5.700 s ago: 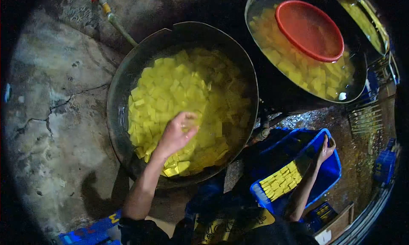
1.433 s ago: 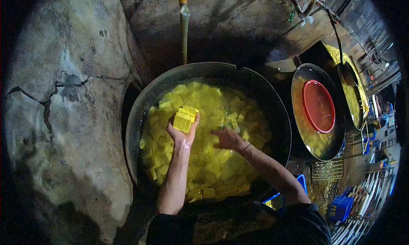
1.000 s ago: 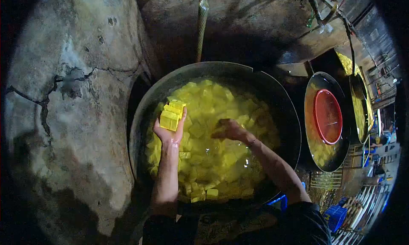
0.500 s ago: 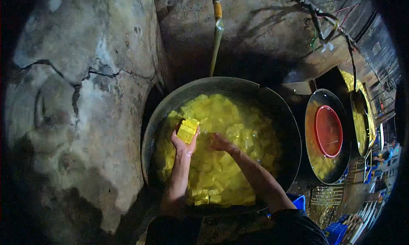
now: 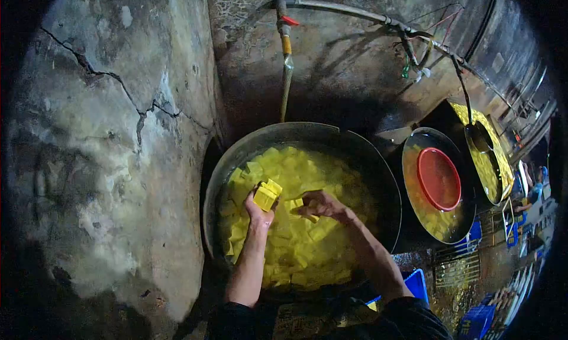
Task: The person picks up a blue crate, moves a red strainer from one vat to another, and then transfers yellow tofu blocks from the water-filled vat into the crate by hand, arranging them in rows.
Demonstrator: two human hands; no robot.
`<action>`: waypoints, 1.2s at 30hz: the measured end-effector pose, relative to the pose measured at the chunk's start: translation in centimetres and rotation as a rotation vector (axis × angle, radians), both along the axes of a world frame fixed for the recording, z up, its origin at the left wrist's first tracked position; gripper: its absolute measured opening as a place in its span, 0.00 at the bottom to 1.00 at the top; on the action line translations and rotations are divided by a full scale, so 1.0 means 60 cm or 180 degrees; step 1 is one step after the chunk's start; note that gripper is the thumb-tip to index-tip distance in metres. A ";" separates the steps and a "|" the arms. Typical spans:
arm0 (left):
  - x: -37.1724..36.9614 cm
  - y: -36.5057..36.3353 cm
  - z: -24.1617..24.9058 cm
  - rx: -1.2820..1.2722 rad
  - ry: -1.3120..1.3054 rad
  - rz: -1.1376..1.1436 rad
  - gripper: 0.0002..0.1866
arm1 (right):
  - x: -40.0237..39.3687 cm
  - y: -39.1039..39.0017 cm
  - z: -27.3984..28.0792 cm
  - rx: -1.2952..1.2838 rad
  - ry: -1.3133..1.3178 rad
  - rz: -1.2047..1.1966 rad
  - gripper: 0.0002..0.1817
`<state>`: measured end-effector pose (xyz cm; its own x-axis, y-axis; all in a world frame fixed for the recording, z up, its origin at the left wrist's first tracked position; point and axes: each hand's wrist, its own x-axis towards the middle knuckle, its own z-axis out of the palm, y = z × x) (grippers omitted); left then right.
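Note:
A large round vat [image 5: 214, 180] holds yellowish liquid with many yellow blocks [image 5: 284, 165] that look like tofu. Above the liquid, my left hand [image 5: 258, 213] is closed around a small stack of yellow tofu blocks [image 5: 268, 193], palm up. Just to its right, my right hand [image 5: 324, 204] is closed on another yellow tofu block [image 5: 296, 206], near the liquid surface. The fingers partly cover that block. Both forearms reach over the near rim.
To the right stands a second vat [image 5: 409, 148] with a red basin [image 5: 439, 179] floating in it. Beyond it is a container of yellow blocks [image 5: 500, 140]. A hose [image 5: 286, 91] hangs behind the main vat. A cracked wall [image 5: 118, 162] rises at left; a blue crate [image 5: 417, 284] sits near right.
My right hand has come up out of the liquid with a yellow tofu block. My left hand still holds its stack. The camera view has shifted, showing more of the pipe above.

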<state>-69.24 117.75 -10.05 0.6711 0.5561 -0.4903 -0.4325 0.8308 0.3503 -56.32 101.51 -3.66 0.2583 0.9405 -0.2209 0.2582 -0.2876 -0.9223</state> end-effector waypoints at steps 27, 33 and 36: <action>0.098 -0.746 0.193 0.0676 -0.1236 -0.4131 0.30 | -0.175 -0.666 0.179 0.1309 0.0807 -0.3241 0.36; 0.068 -0.850 0.118 0.3995 -0.0608 -0.3290 0.31 | -0.296 -0.933 -0.092 0.2548 0.2156 -0.5069 0.22; 0.095 -0.759 0.171 0.5890 -0.0748 -0.2745 0.28 | -0.333 -1.056 -0.343 0.2283 0.2854 -0.5801 0.17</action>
